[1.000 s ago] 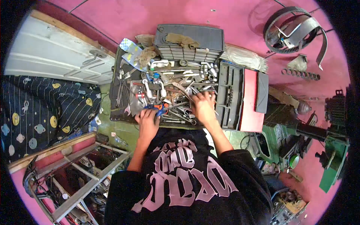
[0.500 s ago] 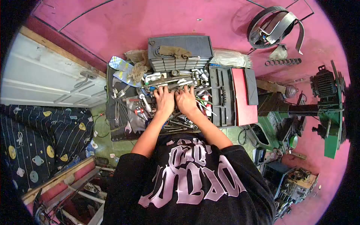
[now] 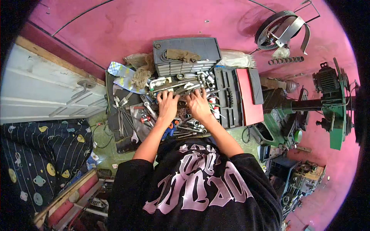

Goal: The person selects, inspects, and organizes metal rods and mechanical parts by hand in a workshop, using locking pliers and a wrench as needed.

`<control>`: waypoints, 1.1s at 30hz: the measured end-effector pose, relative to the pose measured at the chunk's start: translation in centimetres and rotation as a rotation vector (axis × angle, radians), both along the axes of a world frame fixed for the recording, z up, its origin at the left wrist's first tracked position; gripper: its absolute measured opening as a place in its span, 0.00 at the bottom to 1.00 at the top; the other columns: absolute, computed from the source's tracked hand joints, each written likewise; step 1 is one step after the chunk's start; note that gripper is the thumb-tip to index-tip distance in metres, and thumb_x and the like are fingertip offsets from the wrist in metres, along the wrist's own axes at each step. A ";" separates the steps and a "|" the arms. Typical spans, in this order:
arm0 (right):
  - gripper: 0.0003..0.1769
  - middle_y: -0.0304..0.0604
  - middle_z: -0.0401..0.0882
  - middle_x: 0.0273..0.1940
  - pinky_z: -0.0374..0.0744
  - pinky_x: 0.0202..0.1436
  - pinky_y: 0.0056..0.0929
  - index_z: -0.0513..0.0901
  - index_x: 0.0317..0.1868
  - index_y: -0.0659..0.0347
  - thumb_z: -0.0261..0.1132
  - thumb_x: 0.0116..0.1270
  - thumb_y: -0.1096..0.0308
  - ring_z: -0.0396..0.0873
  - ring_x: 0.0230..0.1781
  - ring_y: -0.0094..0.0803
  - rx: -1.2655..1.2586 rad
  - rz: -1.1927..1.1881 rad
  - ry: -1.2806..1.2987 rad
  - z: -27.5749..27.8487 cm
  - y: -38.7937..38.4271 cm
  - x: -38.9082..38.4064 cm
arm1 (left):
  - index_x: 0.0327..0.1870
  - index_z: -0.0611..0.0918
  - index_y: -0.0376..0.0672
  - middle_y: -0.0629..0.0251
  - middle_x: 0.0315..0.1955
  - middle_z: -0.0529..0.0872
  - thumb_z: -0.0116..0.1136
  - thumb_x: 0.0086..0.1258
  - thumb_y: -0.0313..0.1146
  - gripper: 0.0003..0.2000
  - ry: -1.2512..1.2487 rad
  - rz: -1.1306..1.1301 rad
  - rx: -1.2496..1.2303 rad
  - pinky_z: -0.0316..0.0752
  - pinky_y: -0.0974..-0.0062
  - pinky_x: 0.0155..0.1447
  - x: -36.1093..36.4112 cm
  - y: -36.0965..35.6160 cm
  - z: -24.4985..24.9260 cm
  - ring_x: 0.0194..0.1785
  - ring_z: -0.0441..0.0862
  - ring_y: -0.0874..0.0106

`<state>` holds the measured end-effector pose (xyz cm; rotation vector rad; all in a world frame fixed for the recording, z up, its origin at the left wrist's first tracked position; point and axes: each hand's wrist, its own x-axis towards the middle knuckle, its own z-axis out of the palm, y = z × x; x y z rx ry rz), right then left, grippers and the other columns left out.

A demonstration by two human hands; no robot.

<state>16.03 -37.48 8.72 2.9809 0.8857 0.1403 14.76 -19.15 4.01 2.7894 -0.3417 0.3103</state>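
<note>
Pink wall [image 3: 127,30] backs tangled metal tools [image 3: 195,123], silvery and dark; left hand [image 3: 167,106] and right hand [image 3: 199,106] curl over them, whether pinching any, I cannot tell.

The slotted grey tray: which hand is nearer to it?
Right. The right hand is over the tools, just left of the slotted grey tray; the left hand is farther left.

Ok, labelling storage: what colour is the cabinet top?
The cabinet top is gray, best in head view.
</note>
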 end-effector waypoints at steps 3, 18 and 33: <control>0.12 0.44 0.84 0.49 0.61 0.83 0.65 0.85 0.52 0.58 0.62 0.74 0.64 0.76 0.65 0.46 -0.021 0.034 0.004 0.9 -0.2 0.1 | 0.56 0.91 0.49 0.61 0.54 0.86 0.61 0.72 0.30 0.14 -0.023 0.015 -0.090 0.61 0.44 0.76 -0.4 0.7 0.1 0.67 0.76 0.56; 0.09 0.41 0.85 0.49 0.63 0.81 0.65 0.85 0.46 0.55 0.60 0.76 0.64 0.76 0.65 0.43 -0.088 0.067 0.099 4.0 -2.6 1.9 | 0.50 0.93 0.52 0.68 0.58 0.87 0.76 0.63 0.35 0.14 -0.067 -0.018 -0.106 0.57 0.44 0.75 -0.9 3.3 1.8 0.70 0.73 0.57; 0.14 0.37 0.83 0.48 0.61 0.79 0.62 0.89 0.51 0.49 0.64 0.67 0.72 0.77 0.62 0.41 0.093 -0.149 -0.073 6.5 -2.7 1.8 | 0.49 0.92 0.52 0.73 0.43 0.87 0.70 0.70 0.35 0.09 -0.204 -0.148 -0.252 0.56 0.49 0.72 1.0 3.0 8.2 0.62 0.80 0.65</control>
